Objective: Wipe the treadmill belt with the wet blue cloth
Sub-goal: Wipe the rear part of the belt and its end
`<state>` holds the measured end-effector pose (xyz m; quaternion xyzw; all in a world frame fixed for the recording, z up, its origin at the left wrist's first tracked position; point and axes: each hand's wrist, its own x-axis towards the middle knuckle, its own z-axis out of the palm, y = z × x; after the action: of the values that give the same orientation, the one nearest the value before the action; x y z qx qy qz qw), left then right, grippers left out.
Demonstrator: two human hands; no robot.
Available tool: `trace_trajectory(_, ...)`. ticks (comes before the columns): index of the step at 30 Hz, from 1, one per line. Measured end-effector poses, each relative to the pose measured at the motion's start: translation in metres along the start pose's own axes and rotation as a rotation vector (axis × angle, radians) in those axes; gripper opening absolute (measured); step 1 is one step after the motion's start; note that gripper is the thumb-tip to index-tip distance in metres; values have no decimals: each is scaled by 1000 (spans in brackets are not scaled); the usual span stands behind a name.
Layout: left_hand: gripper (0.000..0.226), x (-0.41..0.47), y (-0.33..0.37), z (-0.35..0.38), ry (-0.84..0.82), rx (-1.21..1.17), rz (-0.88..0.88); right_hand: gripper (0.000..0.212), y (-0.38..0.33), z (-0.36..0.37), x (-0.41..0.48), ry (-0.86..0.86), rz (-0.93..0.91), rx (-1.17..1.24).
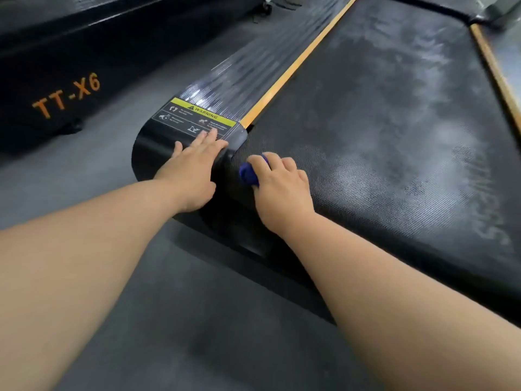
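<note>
Right hand (279, 190) holds a bunched blue cloth (249, 173) on the treadmill belt (380, 122), at its near left corner.
Its fingers (272, 159) curl round the cloth, which pokes out at 9 o'clock of the knuckles. The left hand (191, 170) lies flat (fingers straight, grasping nothing) on the black rail end (152, 153), at 9 o'clock of the cloth, fingertips reaching the warning sticker (194, 115). Pale streaks mark the belt toward 1 o'clock.

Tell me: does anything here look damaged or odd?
Nothing looks damaged or askew. The treadmill belt shows pale, streaky patches, likely wet smears or dust. The right hand grips the blue cloth at its near corner; the left hand rests on the side rail.
</note>
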<state>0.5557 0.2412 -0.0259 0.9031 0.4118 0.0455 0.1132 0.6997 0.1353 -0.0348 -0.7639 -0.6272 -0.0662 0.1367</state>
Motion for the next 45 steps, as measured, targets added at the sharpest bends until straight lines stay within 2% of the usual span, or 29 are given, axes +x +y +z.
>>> trace_trajectory(3, 85, -2, -2, -3, -23, -33, 1, 39, 40, -12, -30, 6, 29, -76)
trace_trajectory(7, 91, -10, -4, -5, -112, -57, -41, 36, 96, -39, -72, -1, 189, -173)
trace_trajectory(10, 86, -25, 9, -8, -132, -56, -66, 36, 104, -52, -86, -53, 230, -122)
trace_trajectory(12, 81, -40, 26, -8, -113, -95, -65, 33, 87, -57, -80, -47, 268, 84)
trace_trajectory(14, 80, -58, 44, -6, -134, -295, -85, 27, 58, -61, -66, -21, 357, 427)
trace_trajectory(15, 77, -67, 53, -4, -166, -493, -94, 26, 41, -63, -59, -57, 435, 641)
trace_trajectory(17, 55, -84, 72, -4, -234, -928, -118, 34, 10, -61, -51, -188, 566, 1127)
trace_trajectory(19, 39, -95, 80, -11, -281, -1222, -252, 34, -5, -53, -52, -247, 622, 1475)
trace_trajectory(22, 38, -103, 71, -22, -346, -1534, -409, 37, -8, -45, -56, -205, 639, 1614)
trace_trajectory(24, 34, -105, 61, -27, -328, -1497, -431, 53, -8, -38, -58, -228, 631, 1583)
trace_trajectory(26, 33, -100, 53, -28, -289, -1343, -440, 65, -11, -35, -61, -285, 614, 1573)
trace_trajectory(28, 37, -90, 48, -29, -322, -1207, -419, 63, -11, -35, -61, -298, 591, 1535)
trace_trajectory(30, 30, -80, 47, -30, -359, -1147, -383, 55, -8, -39, -61, -285, 563, 1483)
trace_trajectory(32, 26, -72, 52, -28, -357, -1186, -355, 50, -4, -39, -59, -254, 513, 1390)
trace_trajectory(35, 39, -67, 65, -14, -302, -1316, -251, 49, 3, -35, -55, -178, 399, 1226)
trace_trajectory(37, 45, -67, 66, 2, -149, -1356, -191, 56, 7, -36, -49, -207, 342, 1123)
trace_trajectory(39, 50, -64, 61, 20, 107, -1301, -142, 73, 20, -41, -45, -291, 296, 810)
trace_trajectory(41, 54, -54, 51, 30, 365, -984, -117, 83, 43, -49, -49, -334, 268, 358)
trace_trajectory(42, 54, -49, 48, 32, 451, -832, -100, 81, 54, -53, -54, -314, 263, 188)
trace_trajectory(43, 54, -43, 46, 34, 489, -725, -89, 76, 64, -56, -60, -274, 263, 76)
trace_trajectory(45, 56, -32, 48, 41, 452, -563, -38, 67, 81, -55, -72, -235, 279, -43)
